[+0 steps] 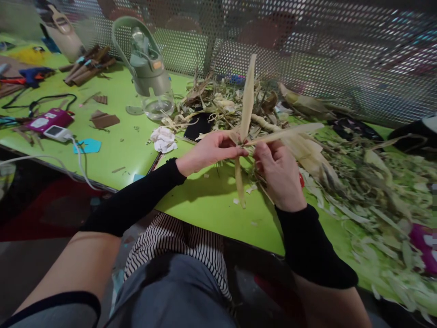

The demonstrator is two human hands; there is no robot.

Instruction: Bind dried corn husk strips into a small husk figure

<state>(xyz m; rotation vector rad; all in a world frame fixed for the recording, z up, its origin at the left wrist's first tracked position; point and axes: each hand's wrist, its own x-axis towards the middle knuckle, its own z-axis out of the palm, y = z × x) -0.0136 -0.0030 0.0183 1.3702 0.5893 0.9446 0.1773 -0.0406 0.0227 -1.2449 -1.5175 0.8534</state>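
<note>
My left hand (213, 148) pinches the middle of a star-like bunch of pale dried husk strips (248, 98), above the green table. One strip stands upright, one leans out to the right over my other hand, and a narrow one hangs down below the fingers. My right hand (280, 175) is closed beside the centre of the bunch, thumb and fingertips pressed together at the base of the right-hand strip. Its fingertips are partly hidden. A small red thing (302, 180) shows just behind that hand; its kind is unclear.
A heap of dried husks and shavings (368, 182) covers the right and back. Left of it are a water bottle (152, 77), crumpled tissue (164, 139), black phone-like slab (199, 126), purple device (51, 119) with a white cable, and brown sticks (89, 67). A perforated metal screen (307, 45) borders the back.
</note>
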